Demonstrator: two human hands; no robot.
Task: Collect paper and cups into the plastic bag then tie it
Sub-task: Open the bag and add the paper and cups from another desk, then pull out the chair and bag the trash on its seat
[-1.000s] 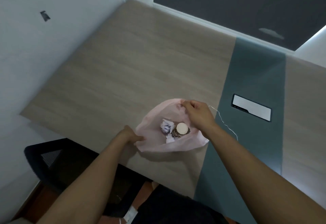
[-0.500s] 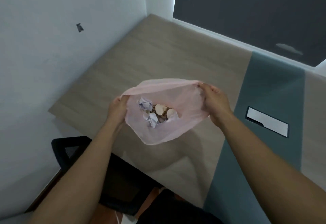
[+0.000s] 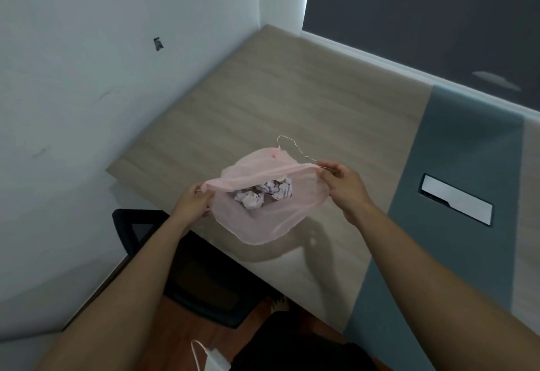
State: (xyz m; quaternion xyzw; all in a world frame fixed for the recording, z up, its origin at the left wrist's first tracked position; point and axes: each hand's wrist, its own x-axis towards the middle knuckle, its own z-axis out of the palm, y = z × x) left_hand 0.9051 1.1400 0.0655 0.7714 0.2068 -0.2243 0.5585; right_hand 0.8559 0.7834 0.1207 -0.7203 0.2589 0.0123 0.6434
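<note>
A thin pink plastic bag [image 3: 263, 218] hangs in the air above the wooden table [image 3: 292, 101]. My left hand [image 3: 191, 204] pinches the bag's rim on the left. My right hand [image 3: 343, 185] pinches the rim on the right, together with a thin white string [image 3: 295, 145] that loops up behind the bag. The rim is pulled taut between both hands. Crumpled white paper [image 3: 263, 195] shows through the film inside. The cups are hidden under the paper.
A white wall runs along the left. A teal strip [image 3: 455, 183] crosses the table on the right, holding a white cable-box lid [image 3: 457, 199]. A black chair [image 3: 198, 265] stands below the table's near edge. A white cable [image 3: 201, 354] hangs near my body.
The bag was lifted off the table and its mouth stretched sideways into a narrow slit. The cups seen earlier are now covered by paper. My view tilted up towards the wall.
</note>
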